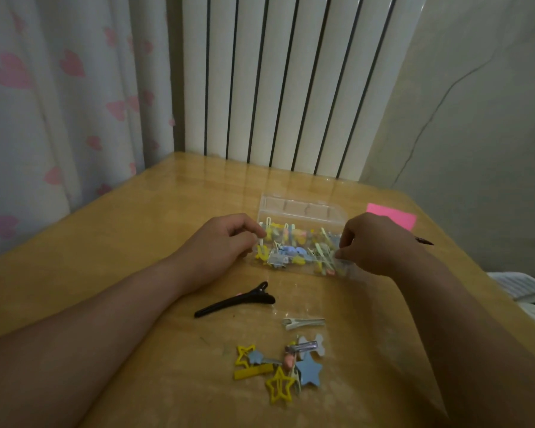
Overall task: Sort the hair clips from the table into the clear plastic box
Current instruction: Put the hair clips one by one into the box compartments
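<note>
A clear plastic box (pixel 303 208) lies open at mid-table with its lid raised behind, holding several small yellow, blue and pink hair clips. My left hand (pixel 220 242) pinches the box's left end. My right hand (pixel 371 242) pinches its right front corner. Nearer to me lie a long black clip (pixel 235 299), a silver clip (pixel 303 322) and a heap of star-shaped yellow and blue clips (pixel 288 369) with a white bone-shaped one.
A pink sticky note (pixel 393 216) lies at the table's far right, a dark pen tip beside my right wrist. A white radiator (pixel 291 88) and a heart-print curtain (pixel 59 103) stand behind the wooden table (pixel 121 242). White cloth lies off the right edge.
</note>
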Motion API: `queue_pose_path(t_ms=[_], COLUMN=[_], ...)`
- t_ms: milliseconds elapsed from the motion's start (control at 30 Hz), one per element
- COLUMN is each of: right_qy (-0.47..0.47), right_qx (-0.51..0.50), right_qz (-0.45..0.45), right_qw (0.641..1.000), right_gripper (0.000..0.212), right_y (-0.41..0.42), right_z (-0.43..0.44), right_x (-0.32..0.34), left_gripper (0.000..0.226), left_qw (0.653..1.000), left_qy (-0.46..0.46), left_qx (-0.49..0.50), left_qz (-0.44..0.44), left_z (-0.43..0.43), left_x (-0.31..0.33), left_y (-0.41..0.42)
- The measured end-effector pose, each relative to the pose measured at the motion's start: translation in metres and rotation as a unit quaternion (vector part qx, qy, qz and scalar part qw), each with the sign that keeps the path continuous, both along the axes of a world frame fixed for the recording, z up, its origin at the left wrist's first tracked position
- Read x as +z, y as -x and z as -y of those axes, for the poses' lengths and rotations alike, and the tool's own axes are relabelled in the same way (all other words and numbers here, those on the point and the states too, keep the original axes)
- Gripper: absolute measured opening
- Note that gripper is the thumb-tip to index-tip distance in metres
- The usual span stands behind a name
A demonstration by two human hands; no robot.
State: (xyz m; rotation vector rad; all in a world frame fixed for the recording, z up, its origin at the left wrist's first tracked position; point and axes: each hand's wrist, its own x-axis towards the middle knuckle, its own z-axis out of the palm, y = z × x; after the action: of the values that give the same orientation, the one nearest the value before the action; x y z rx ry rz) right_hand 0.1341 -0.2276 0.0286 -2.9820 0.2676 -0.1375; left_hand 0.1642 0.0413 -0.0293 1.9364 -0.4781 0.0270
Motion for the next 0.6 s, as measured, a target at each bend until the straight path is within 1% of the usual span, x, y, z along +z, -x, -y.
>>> queue_pose_path(t_ms=[133, 267, 367, 400, 467, 533, 600], right_qy=[0.002, -0.001, -0.026, -0.043, -0.059, -0.047, -0.016], right_qx=[0.001, 0.013, 0.076, 0.114, 0.193, 0.245, 0.266], right_qz=[0.0, 0.013, 0.036, 0.024, -0.035, -0.116, -0.201], right_qw=[1.0, 1.0, 0.996, 0.992, 0.979, 0.961, 0.943], right_gripper=[0.009, 0.019, 0.015, 0.012, 0.006, 0.012, 0.021], right_y=[0.001, 0.002, 0.007, 0.012, 0.023, 0.035, 0.044], right_z=[0.0, 0.001, -0.006, -0.01, -0.022, -0.034, -0.046], right_x=[0.002, 0.007, 0.021, 0.027, 0.04, 0.048, 0.052], left_gripper=[0.022, 0.021, 0.02, 0.02, 0.02, 0.02, 0.02], left_qw=[1.0, 1.0, 1.0, 1.0, 1.0, 1.0, 1.0], left_qy=[-0.003, 0.0, 0.002, 0.002, -0.001, -0.003, -0.005], left_qx=[0.0, 0.002, 0.003, 0.003, 0.002, 0.001, 0.001], left_qz=[0.005, 0.001, -0.002, -0.002, -0.001, 0.002, 0.006], left_z=[-0.001, 0.0, 0.0, 0.001, 0.0, 0.0, 0.0], left_x=[0.0, 0.0, 0.0, 0.0, 0.0, 0.0, 0.0], left_y=[0.0, -0.001, -0.001, -0.001, -0.001, -0.001, -0.001])
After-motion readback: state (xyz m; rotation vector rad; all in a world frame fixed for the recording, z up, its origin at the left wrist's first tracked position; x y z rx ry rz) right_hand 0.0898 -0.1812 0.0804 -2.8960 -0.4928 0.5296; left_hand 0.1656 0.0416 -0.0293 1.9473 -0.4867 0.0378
